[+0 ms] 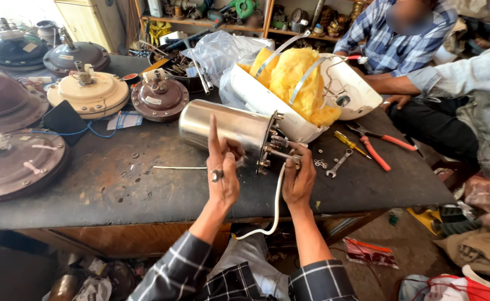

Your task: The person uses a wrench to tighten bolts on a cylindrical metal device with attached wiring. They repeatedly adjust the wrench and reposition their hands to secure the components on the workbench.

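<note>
A shiny steel cylindrical tank [225, 127] lies on its side on the dark workbench [116, 184], its flanged end with bolts and terminals facing me. My left hand [222, 170] rests against the tank's near side, index finger raised, a ring on one finger. My right hand [299, 175] grips the fittings at the flange [271, 149]. A white cable [277, 206] runs from the flange down over the bench edge. Behind the tank lies a white casing shell [267, 103] stuffed with yellow insulation [298, 78].
Several ceiling fan motors [91, 92] crowd the bench's left side. A yellow screwdriver [350, 143], orange-handled pliers [376, 146] and a spanner [338, 164] lie to the right. Two other people [401, 39] sit at the far right. Cluttered shelves stand behind.
</note>
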